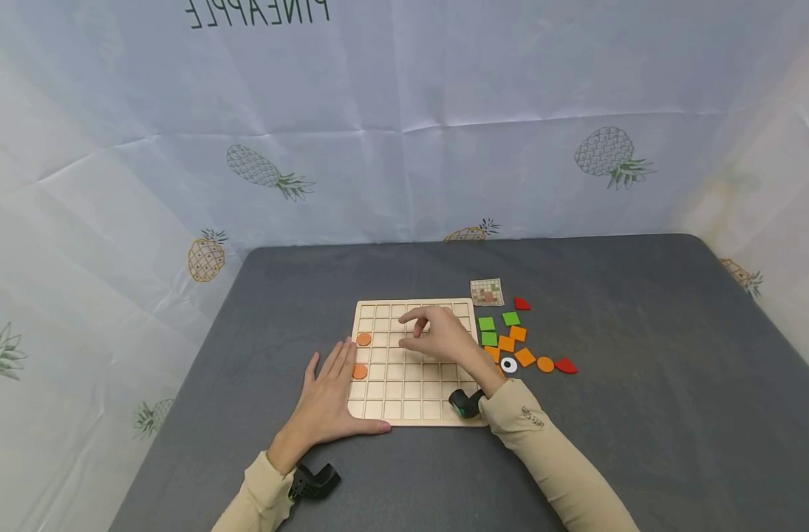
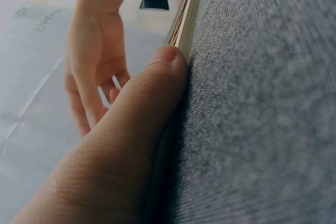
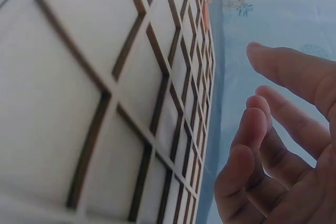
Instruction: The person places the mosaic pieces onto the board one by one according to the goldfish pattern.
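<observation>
A pale wooden grid board lies on the grey table. My left hand rests at its near left corner, fingers straight along the left side and thumb against the near edge. Two orange discs, an upper disc and a lower disc, sit in the left column beside those fingers. Over the middle of the board hovers my right hand, its thumb and index finger apart and the other fingers loosely bent. Nothing shows between them in the right wrist view.
Right of the board lie several green squares, orange squares, an orange disc, a white ring and red pieces. A small pattern card is by the far right corner. A pineapple-print curtain hangs behind the table.
</observation>
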Tool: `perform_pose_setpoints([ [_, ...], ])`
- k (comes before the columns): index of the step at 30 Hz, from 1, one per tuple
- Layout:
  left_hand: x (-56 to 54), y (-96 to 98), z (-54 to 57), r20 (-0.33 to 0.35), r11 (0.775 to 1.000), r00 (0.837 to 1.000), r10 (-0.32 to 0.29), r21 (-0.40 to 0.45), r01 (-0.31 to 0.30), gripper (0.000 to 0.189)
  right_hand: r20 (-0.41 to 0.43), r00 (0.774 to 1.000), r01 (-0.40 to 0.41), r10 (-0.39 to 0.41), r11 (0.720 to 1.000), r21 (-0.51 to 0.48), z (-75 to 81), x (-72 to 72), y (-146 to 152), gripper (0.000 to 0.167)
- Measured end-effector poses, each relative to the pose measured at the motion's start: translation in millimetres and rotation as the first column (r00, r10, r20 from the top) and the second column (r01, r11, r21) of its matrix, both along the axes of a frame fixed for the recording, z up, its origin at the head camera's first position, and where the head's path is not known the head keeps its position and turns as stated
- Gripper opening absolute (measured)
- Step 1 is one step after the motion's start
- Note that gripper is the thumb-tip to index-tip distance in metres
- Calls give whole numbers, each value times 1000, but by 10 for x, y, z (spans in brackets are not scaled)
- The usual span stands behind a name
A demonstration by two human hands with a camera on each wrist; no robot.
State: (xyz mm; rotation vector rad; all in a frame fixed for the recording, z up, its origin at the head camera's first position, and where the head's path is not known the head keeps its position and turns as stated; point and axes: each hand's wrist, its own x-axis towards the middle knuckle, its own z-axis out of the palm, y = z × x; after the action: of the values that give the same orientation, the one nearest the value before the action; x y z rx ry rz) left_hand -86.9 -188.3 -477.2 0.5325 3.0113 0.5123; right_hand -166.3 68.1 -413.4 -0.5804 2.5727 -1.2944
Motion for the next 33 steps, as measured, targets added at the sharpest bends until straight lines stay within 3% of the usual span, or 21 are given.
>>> perform_pose_setpoints([
  [7,-2,1,11,16,1000,1000,0,-3,0,148,-51,999,-18,17,1000,-22,47,67,250,38],
  [16,5,2,12,10,1000,1000,5,-6,-5,147,-38,999,-3,2,1000,-13,60,189,590,40],
  [33,1,-3,-1,-13,1000,1000,-1,14,1,147,-87,989,121,-120,993,7,193,426,1350,39],
])
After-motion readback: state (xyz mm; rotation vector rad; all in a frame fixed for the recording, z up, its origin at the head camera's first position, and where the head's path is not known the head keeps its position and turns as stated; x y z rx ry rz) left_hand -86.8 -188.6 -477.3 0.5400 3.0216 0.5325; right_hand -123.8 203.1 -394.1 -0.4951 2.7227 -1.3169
